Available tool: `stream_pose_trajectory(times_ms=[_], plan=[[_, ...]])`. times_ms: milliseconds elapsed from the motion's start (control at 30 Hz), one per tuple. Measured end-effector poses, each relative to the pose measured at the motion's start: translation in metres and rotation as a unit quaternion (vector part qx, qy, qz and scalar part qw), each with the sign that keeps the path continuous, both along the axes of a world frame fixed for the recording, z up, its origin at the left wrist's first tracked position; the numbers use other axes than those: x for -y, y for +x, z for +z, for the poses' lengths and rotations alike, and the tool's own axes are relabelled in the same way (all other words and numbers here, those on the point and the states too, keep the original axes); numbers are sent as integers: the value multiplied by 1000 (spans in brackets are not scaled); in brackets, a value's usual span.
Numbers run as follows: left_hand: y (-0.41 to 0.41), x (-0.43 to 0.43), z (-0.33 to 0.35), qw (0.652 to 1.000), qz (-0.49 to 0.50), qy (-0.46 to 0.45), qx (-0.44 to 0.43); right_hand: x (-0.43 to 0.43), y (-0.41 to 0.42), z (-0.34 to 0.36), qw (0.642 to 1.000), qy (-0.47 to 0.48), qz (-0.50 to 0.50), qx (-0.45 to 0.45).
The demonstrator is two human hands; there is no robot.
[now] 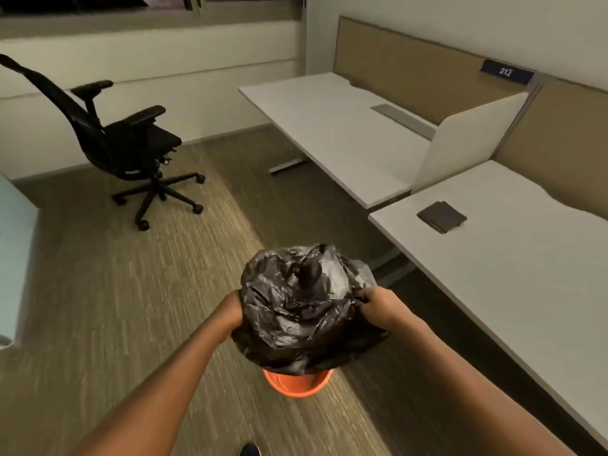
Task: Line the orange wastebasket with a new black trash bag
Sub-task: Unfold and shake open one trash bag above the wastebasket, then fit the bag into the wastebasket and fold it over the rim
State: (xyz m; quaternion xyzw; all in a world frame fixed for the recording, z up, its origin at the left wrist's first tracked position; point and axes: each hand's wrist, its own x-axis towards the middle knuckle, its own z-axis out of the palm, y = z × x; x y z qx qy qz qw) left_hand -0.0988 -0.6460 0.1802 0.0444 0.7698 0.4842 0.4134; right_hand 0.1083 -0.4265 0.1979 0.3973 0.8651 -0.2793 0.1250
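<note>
A crumpled, puffed-up black trash bag [302, 307] hangs in the air in front of me, held from both sides. My left hand [232, 311] grips its left edge, with the fingers partly hidden behind the plastic. My right hand [378, 307] pinches the right edge. Below the bag stands the orange wastebasket [297, 385] on the carpet; only its near rim and part of its wall show, the rest is covered by the bag.
White desks [345, 133] with beige partitions run along the right, the nearer desk [493, 258] bearing a dark folded item [441, 217]. A black office chair [131, 143] stands at the left back. My shoe tip [250, 450] shows at the bottom.
</note>
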Motion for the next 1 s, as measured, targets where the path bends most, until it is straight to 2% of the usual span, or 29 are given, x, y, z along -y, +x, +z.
stream_pose_trajectory(times_ms=[67,133,233,367,533,700,833,1000], plan=[[1,6,-9,998,-28,-49,-6,-8,6,-6,996,-71,-56,-23],[-4,12,-18,999,10,-38,1,-16,7,-12,982,-118,-132,-61],[-10,17,-30,996,80,-31,3,-24,4,-24,960,-162,-205,-103],[-14,24,-49,988,142,-13,55,-20,-5,-45,919,-207,-289,-169],[-22,22,-75,974,198,15,107,-9,-24,-67,875,-249,-364,-200],[-46,10,-93,963,216,12,158,-3,-47,-101,858,-259,-400,-193],[-71,0,-110,963,175,5,205,-3,-66,-129,862,-251,-416,-146],[-97,-5,-145,973,145,0,177,0,-81,-166,861,-262,-419,-122]])
